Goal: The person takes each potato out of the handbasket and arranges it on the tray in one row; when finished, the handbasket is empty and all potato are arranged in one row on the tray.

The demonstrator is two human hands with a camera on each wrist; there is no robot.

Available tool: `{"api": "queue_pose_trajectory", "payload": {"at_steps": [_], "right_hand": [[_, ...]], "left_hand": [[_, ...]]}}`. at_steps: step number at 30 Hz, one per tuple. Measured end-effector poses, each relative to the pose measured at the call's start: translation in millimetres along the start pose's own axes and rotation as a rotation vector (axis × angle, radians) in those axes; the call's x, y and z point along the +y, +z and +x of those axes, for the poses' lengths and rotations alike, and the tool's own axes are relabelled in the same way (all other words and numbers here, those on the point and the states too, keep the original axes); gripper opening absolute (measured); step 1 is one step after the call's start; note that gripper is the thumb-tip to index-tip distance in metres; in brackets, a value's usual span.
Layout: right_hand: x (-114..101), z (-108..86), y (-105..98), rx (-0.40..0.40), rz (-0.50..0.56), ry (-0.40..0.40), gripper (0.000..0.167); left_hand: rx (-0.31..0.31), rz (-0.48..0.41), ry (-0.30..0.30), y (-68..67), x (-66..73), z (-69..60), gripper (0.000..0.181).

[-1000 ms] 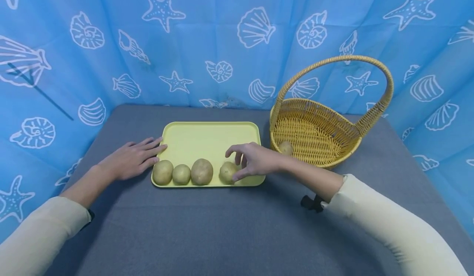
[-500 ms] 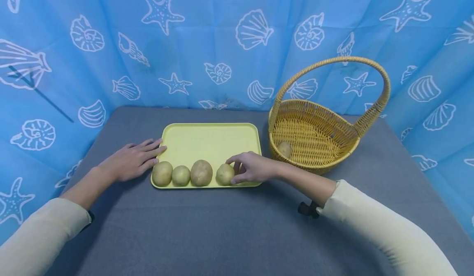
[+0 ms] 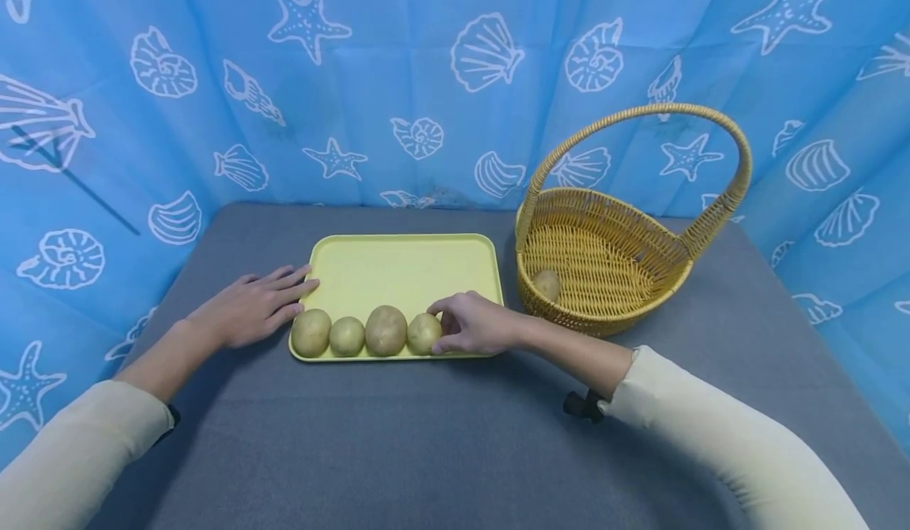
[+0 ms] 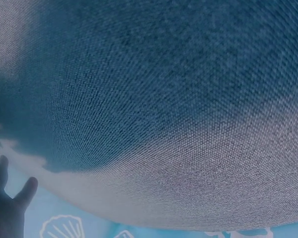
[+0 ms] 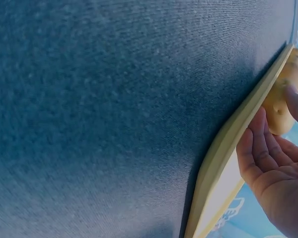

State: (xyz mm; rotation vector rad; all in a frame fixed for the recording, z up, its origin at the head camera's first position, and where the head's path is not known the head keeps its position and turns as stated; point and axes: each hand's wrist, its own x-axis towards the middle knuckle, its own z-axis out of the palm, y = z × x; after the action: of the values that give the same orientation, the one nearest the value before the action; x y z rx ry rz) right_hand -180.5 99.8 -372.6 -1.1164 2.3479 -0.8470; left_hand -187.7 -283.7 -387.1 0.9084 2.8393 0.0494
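On the yellow tray (image 3: 405, 269), several potatoes stand in a row along the near edge. My right hand (image 3: 478, 323) holds the rightmost potato (image 3: 424, 333) from its right side, thumb on the near side and index finger on the far side; the right wrist view shows the thumb against the potato (image 5: 280, 106) and the other fingers curled by the tray. That potato touches a larger potato (image 3: 386, 331). Left of it come a small potato (image 3: 347, 336) and another potato (image 3: 311, 333). My left hand (image 3: 249, 309) rests with straight fingers at the tray's left edge.
A yellow wicker basket (image 3: 604, 253) with a tall arched handle stands right of the tray. One potato (image 3: 547, 285) lies inside at its left. Grey cloth (image 3: 391, 443) covers the table, and a blue shell-patterned curtain (image 3: 398, 64) hangs behind it.
My right hand has slid the rightmost potato left along the tray, closing the gap to the larger potato. My left hand has stayed in place.
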Motion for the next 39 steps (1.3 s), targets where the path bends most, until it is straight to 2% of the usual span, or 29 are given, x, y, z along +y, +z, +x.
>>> {"api": "queue_pose_trajectory", "payload": {"at_steps": [4, 10, 18, 23, 30, 34, 39], "right_hand": [[1, 0.0, -1, 0.004, -0.018, 0.014, 0.045], [1, 0.6, -5, 0.001, -0.055, 0.025, 0.056], [4, -5.8, -12, -0.021, -0.047, 0.044, 0.059], [6, -17.6, -31, -0.021, -0.027, 0.048, 0.055], [5, -38.0, -65, 0.023, -0.011, 0.034, 0.050], [5, -48.2, -84, 0.058, 0.012, 0.056, 0.046], [10, -59.6, -106, 0.074, 0.018, 0.111, 0.032]], "left_hand": [[-0.001, 0.007, 0.000, -0.1, -0.1, 0.1, 0.053], [-0.002, 0.007, 0.002, -0.2, 0.1, 0.5, 0.054], [-0.003, -0.005, -0.002, 0.5, 0.4, -0.2, 0.054], [-0.002, 0.002, 0.002, 0.3, 0.1, 0.4, 0.054], [-0.004, 0.003, 0.002, -2.2, 0.2, 0.8, 0.053], [-0.003, 0.010, 0.009, -2.0, 0.1, 1.3, 0.053], [0.001, 0.013, 0.016, -0.8, -0.3, 0.7, 0.053]]}}
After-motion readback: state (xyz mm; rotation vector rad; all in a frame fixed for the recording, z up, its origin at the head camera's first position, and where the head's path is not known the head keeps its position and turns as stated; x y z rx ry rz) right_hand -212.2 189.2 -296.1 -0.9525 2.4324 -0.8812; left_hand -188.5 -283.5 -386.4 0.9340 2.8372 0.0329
